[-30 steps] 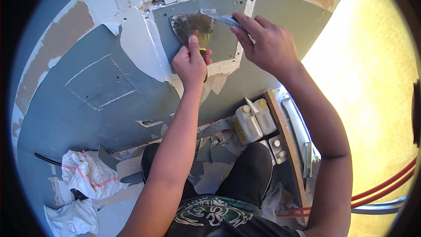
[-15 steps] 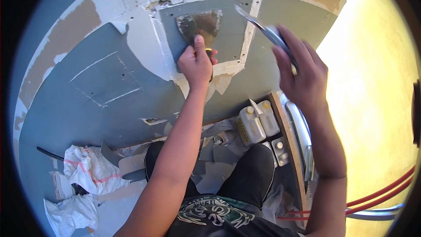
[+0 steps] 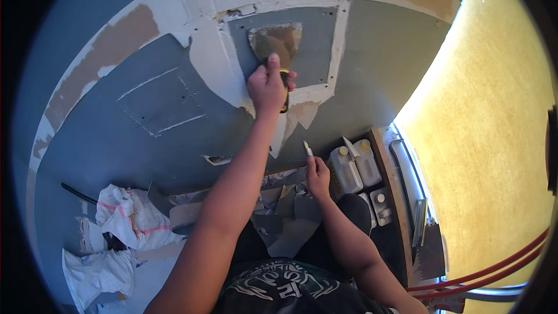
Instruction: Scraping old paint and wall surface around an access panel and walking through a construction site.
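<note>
A: Item one, left hand [image 3: 266, 86]?
B: Raised against the grey wall [image 3: 174, 116]; fingers wrapped tight round the handle of a wide putty knife [image 3: 275, 44], thumb lying up along the handle. Blade flat on the wall inside a square patch outlined in white filler [image 3: 340, 35], near the top of the panel

A: Item two, right hand [image 3: 317, 177]?
B: Low, near the person's lap, well apart from the left. Fingers curled shut round a small pale-tipped tool [image 3: 307, 149], its tip pointing upward; cannot tell what kind of tool it is

A: Wall condition?
B: Grey facing, white filler bands, tan bare areas along the top, a second outlined square to the left

A: Floor lot?
B: Two white plastic jugs [image 3: 354, 166] just right of the right hand, beside a wooden board [image 3: 390, 180]; crumpled white sheeting [image 3: 131, 218] at lower left; grey scraps [image 3: 285, 221] between the knees

A: Right margin?
B: Yellow wall [image 3: 494, 140], red hoses [image 3: 482, 276] at the bottom corner
</note>
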Motion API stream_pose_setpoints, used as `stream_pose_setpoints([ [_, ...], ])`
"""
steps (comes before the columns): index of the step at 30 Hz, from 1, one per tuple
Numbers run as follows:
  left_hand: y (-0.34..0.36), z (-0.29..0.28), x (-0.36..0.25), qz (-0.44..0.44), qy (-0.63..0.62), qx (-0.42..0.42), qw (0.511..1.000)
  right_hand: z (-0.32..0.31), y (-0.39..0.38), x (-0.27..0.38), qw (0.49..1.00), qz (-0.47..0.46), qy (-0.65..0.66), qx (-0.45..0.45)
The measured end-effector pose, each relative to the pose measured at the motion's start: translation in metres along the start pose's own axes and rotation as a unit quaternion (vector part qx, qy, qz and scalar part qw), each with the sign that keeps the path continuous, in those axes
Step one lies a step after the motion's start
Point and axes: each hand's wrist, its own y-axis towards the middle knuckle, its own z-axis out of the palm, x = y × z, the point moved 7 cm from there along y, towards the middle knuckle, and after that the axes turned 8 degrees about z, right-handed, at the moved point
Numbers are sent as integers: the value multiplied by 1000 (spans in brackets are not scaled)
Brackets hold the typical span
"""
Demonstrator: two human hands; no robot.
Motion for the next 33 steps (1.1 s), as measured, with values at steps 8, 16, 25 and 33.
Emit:
stream_pose_setpoints([
  [8, -1, 3, -2, -39, 16, 16, 999, -17, 31, -5, 997, -6, -79, -23],
  [16, -22, 66, 5, -37, -39, 49, 997, -24, 46, -13, 998, -24, -44, -50],
  [25, -12, 58, 7, -27, -31, -21, 999, -30, 46, -9, 998, -30, -30, -46],
  [33, -9, 54, 7, -21, -23, -14, 999, -29, 40, 0, 998, -10, -52, -28],
])
